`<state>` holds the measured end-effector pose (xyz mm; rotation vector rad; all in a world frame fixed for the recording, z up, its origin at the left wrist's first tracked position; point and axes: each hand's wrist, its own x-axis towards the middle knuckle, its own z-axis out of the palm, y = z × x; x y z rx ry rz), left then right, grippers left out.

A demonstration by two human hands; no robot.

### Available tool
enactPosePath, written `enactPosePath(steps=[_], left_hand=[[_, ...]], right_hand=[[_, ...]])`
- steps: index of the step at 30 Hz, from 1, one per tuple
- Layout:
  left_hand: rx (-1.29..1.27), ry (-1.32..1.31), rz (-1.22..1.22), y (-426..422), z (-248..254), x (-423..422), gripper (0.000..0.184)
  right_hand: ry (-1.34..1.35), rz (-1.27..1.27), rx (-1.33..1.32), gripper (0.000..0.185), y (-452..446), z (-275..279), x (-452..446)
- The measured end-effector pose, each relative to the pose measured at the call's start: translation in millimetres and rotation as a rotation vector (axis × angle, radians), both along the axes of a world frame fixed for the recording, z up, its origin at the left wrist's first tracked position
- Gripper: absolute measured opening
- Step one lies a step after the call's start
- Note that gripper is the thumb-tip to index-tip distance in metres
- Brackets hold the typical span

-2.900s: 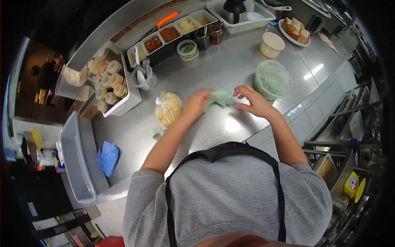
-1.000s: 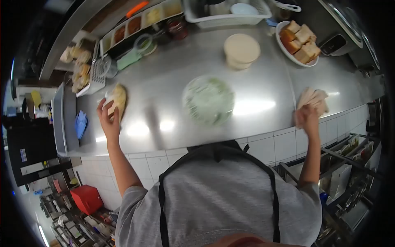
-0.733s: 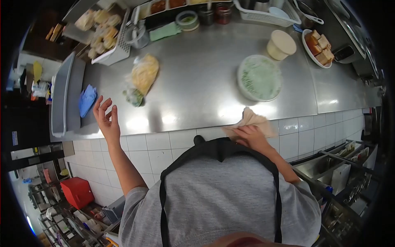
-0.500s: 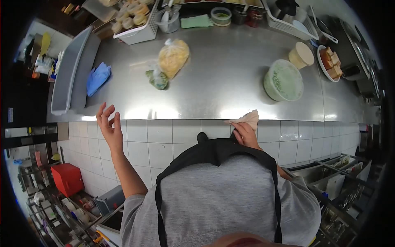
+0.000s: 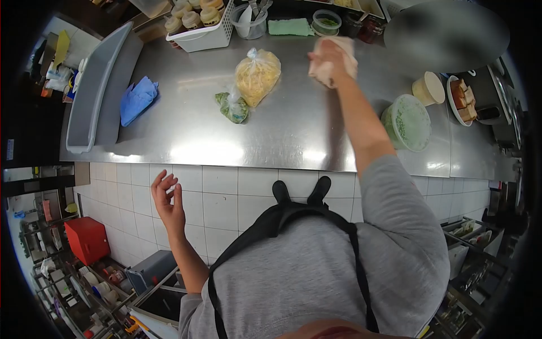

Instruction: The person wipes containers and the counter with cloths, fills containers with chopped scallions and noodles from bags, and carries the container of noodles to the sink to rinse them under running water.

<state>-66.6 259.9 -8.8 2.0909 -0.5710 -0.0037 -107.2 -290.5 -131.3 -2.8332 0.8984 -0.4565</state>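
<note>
My right hand [image 5: 334,53] reaches across the steel worktop [image 5: 197,113] and presses a pale cloth [image 5: 322,73] against its far part. Motion blurs the fingers a little, and the cloth hides some of them. Left of the cloth lies a tied clear bag of yellow food [image 5: 258,76], touching a smaller bag of green pieces [image 5: 232,107]. My left hand [image 5: 169,200] hangs in the air before the worktop's front edge, fingers apart and loosely bent, with nothing in it.
At left stand a grey tub [image 5: 93,96] and a folded blue cloth [image 5: 139,100]. A green-lidded container [image 5: 412,124], a cream tub [image 5: 429,88] and a dish of bread [image 5: 463,100] stand at right. A blurred grey oval [image 5: 446,35] covers the upper right.
My right hand has gone from the worktop's front edge to its far part, carrying the cloth. My left hand has dropped lower in view. A blurred grey oval has appeared at upper right.
</note>
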Motion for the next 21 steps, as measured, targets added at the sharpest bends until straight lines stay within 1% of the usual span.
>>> enactPosePath(steps=[1,2,3,4,5,6,7,8,9,11,13,14,15,16,17,18,19,20,21], left_hand=[[-0.001,0.003,-0.010,-5.2,-2.9,-0.9,0.021],[-0.043,0.036,-0.033,-9.3,-7.3,-2.5,0.020],[-0.084,0.072,-0.059,-12.2,-11.8,-3.3,0.018],[-0.107,0.094,-0.099,-18.0,-20.0,-0.5,0.019],[-0.118,0.131,-0.144,-28.4,-22.7,0.8,0.019],[-0.111,0.158,-0.189,-41.4,-24.4,2.6,0.019],[-0.104,0.187,-0.244,-56.2,-25.6,3.9,0.019],[-0.111,0.193,-0.300,-73.1,-23.1,4.3,0.019],[-0.073,0.183,-0.384,-94.3,-17.9,4.9,0.019],[-0.042,0.176,-0.529,-130.0,-11.8,1.7,0.019],[-0.042,0.146,-0.667,-163.8,-5.9,-1.8,0.020],[-0.050,0.148,-0.713,-175.7,-1.9,-5.9,0.020],[-0.056,0.137,-0.742,-185.4,0.8,-9.9,0.020],[-0.052,0.147,-0.764,-194.0,2.0,-14.3,0.020],[-0.043,0.162,-0.780,-199.3,1.7,-19.9,0.020],[-0.052,0.187,-0.789,-203.8,-0.1,-25.2,0.019],[-0.058,0.184,-0.795,-206.6,-2.7,-29.0,0.019],[-0.042,0.186,-0.789,-211.1,-6.2,-33.0,0.018],[-0.037,0.188,-0.774,-220.4,-8.9,-39.4,0.018]], right_hand=[[-0.105,0.091,0.037,0.060,18.6,7.3,25.3],[-0.332,0.271,-0.147,0.053,22.0,-27.3,41.7],[-0.432,0.390,0.378,0.040,48.0,-28.3,39.5],[-0.485,0.352,1.048,0.035,91.1,-16.7,23.2],[-0.623,0.111,1.657,0.032,135.4,-2.5,6.6],[-0.445,0.315,1.446,0.034,172.5,2.9,-30.3],[-0.293,0.641,0.622,0.035,198.4,-4.3,-61.1],[-0.017,0.621,0.696,0.037,231.6,52.6,-91.5],[-0.014,0.654,0.490,0.040,250.1,46.8,-122.5],[-0.012,0.510,0.492,0.043,243.5,52.2,-172.1],[0.009,0.153,0.405,0.043,209.6,37.7,-226.6],[-0.180,-0.063,0.624,0.041,190.5,31.5,-266.9],[-0.476,-0.239,0.839,0.040,172.9,39.9,-308.6],[-0.655,-0.465,1.056,0.047,149.9,51.9,-355.5],[-0.625,-0.929,1.078,0.050,147.6,95.2,-394.8],[-0.683,-1.121,0.919,0.050,120.7,73.4,-460.3],[-0.159,-0.863,0.143,0.044,71.6,-5.8,-576.2],[-0.388,-1.028,0.164,0.037,68.9,21.2,-587.4],[-0.625,-1.169,0.177,0.031,57.9,59.8,-597.8]])
